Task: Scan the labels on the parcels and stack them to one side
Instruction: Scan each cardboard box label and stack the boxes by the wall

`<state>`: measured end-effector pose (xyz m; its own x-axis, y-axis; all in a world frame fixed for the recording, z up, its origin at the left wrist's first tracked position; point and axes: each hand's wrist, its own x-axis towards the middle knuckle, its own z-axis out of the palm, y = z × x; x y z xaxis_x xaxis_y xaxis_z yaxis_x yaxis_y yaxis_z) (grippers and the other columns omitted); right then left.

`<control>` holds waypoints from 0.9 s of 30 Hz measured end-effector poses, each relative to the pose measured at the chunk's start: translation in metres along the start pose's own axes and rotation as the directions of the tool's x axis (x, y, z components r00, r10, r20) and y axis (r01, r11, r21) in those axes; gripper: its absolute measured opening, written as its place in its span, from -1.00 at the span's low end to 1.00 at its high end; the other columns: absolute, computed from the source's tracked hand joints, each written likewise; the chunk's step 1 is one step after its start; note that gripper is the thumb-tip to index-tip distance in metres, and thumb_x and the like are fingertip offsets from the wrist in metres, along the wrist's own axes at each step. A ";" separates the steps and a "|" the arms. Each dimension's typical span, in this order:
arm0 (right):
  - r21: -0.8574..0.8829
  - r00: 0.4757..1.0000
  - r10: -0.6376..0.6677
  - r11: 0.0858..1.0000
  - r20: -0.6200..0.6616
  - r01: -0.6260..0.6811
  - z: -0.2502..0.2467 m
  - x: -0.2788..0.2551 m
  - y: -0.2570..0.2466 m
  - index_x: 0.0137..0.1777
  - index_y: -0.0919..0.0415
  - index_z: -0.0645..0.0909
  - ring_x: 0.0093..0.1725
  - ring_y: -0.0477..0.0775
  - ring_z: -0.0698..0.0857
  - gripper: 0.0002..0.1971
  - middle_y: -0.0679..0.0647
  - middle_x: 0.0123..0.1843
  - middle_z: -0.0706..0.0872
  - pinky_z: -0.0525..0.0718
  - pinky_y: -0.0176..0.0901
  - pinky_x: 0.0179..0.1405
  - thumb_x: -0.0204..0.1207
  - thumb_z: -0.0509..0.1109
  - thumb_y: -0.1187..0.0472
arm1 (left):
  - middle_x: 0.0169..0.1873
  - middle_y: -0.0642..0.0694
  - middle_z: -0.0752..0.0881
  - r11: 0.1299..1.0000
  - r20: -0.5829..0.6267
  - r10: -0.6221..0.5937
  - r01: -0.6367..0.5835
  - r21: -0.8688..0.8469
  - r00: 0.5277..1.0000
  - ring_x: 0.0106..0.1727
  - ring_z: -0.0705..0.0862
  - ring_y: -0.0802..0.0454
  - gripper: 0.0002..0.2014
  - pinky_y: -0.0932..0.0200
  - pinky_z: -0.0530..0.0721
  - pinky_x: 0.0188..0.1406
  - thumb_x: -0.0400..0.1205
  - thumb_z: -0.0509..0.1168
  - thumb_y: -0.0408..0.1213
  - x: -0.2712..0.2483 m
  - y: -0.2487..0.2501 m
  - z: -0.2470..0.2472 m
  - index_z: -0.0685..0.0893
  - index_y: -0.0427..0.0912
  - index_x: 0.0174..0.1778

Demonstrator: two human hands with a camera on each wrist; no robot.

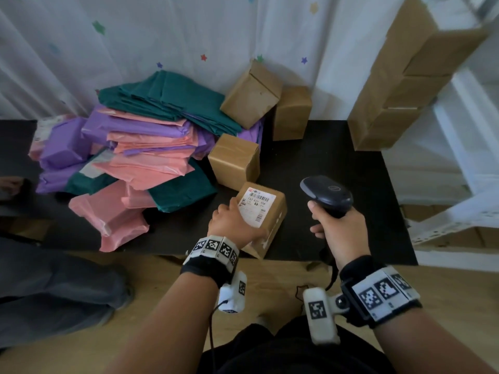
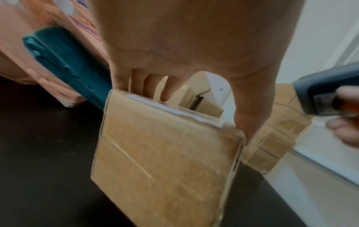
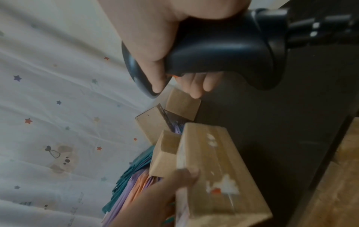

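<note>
Left hand (image 1: 234,222) grips box (image 1: 266,211) near the tabletop's (image 1: 351,168) front edge, label (image 1: 256,205) tilted up, likely to face the scanner (image 1: 326,195). Right hand (image 1: 337,225) wraps the scanner's handle beside it. Stack (image 1: 391,103) waits at right edge.

Black table (image 1: 337,163): heap of pink, purple and green mailers (image 1: 135,157) at left; brown boxes (image 1: 235,160) beside it; box stack (image 1: 391,103) at right.

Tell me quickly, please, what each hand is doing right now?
Left hand: fingers grip the labelled cardboard box.
Right hand: fingers curled round the handle of the barcode scanner.
</note>
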<state>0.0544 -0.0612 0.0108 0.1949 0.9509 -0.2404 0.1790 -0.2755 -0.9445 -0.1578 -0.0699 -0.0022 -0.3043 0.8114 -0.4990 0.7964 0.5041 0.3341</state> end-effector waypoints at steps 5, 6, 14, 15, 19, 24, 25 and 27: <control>0.080 0.999 0.028 0.996 -0.033 -0.025 -0.017 0.018 -0.006 0.10 -0.08 0.66 -0.27 -0.17 0.83 -0.69 -0.15 -0.21 0.84 0.70 -0.35 -0.43 0.39 0.59 -0.07 | 0.51 -0.09 0.32 0.914 0.058 0.078 -0.048 -0.404 0.995 0.42 0.42 -0.08 0.18 0.06 0.51 0.20 0.15 0.51 0.30 0.002 0.046 -0.014 0.13 -0.04 0.64; 0.095 0.999 0.022 0.995 -0.025 -0.020 -0.021 0.022 -0.009 0.10 -0.08 0.67 -0.23 -0.16 0.84 -0.68 -0.14 -0.19 0.84 0.72 -0.33 -0.39 0.39 0.60 -0.07 | 0.52 -0.09 0.34 0.883 0.063 0.095 -0.055 -0.467 0.994 0.43 0.43 -0.07 0.18 0.05 0.51 0.25 0.16 0.51 0.30 0.005 0.056 -0.017 0.14 -0.08 0.64; 0.107 0.999 -0.035 0.994 -0.014 0.036 -0.047 0.065 -0.036 -0.25 -0.31 0.73 -0.15 -0.29 0.79 -0.89 -0.32 -0.24 0.81 0.74 -0.09 0.02 0.31 0.62 -0.14 | 0.44 -0.08 0.43 0.829 -0.087 0.209 -0.224 -0.513 0.974 0.38 0.52 -0.06 0.20 -0.05 0.57 0.33 0.11 0.44 0.40 0.019 0.131 -0.031 0.21 -0.12 0.62; 0.098 0.999 -0.046 0.994 -0.021 0.047 -0.050 0.072 -0.038 -0.28 -0.32 0.72 -0.15 -0.31 0.77 -0.89 -0.33 -0.28 0.80 0.74 -0.05 0.06 0.32 0.62 -0.13 | 0.39 -0.10 0.51 0.815 -0.099 0.205 -0.225 -0.534 0.974 0.31 0.59 -0.05 0.13 -0.03 0.63 0.27 0.13 0.42 0.40 0.023 0.138 -0.031 0.31 -0.15 0.56; 0.101 0.999 -0.035 0.994 0.009 0.034 -0.061 0.101 -0.043 -0.20 -0.24 0.63 0.00 -0.16 0.77 -0.82 -0.25 -0.17 0.77 0.75 0.03 0.17 0.38 0.62 -0.06 | 0.03 0.04 0.73 0.762 -0.133 0.189 -0.231 -0.605 0.973 -0.08 0.73 0.19 -0.53 0.37 0.64 -0.23 0.60 0.30 0.10 0.043 0.158 -0.029 0.58 -0.11 0.32; 0.153 0.997 -0.008 0.988 0.071 -0.003 -0.072 0.131 -0.041 -0.03 -0.11 0.71 -0.08 -0.13 0.82 -0.80 -0.17 -0.16 0.82 0.83 -0.03 -0.04 0.40 0.64 0.07 | -0.01 0.04 0.71 0.736 -0.049 0.110 -0.114 -0.668 0.993 -0.10 0.73 0.13 -0.59 0.22 0.69 -0.18 0.63 0.22 0.17 0.065 0.173 -0.021 0.39 0.11 0.33; 0.129 0.997 -0.005 0.992 0.081 -0.005 -0.074 0.136 -0.040 -0.06 -0.13 0.70 -0.06 -0.11 0.82 -0.81 -0.14 -0.14 0.82 0.83 0.00 0.00 0.41 0.63 0.07 | -0.05 0.03 0.73 0.721 -0.002 0.095 -0.070 -0.689 0.995 -0.11 0.76 0.08 -0.57 0.14 0.75 -0.15 0.60 0.21 0.22 0.066 0.176 -0.019 0.35 0.16 0.31; 0.081 0.994 0.000 0.997 0.111 -0.009 -0.077 0.144 -0.041 -0.11 -0.16 0.65 0.03 -0.03 0.80 -0.82 -0.08 -0.04 0.82 0.79 0.11 0.12 0.43 0.61 0.06 | -0.03 -0.02 0.72 0.677 0.076 0.063 0.014 -0.735 0.995 -0.07 0.78 -0.01 -0.57 0.01 0.80 -0.09 0.57 0.19 0.28 0.071 0.181 -0.015 0.32 0.21 0.28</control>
<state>0.1493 0.0767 0.0322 0.0870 0.9606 -0.2639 0.0983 -0.2719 -0.9573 -0.0428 0.0829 0.0349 -0.2129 0.8164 -0.5367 0.1509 0.5702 0.8075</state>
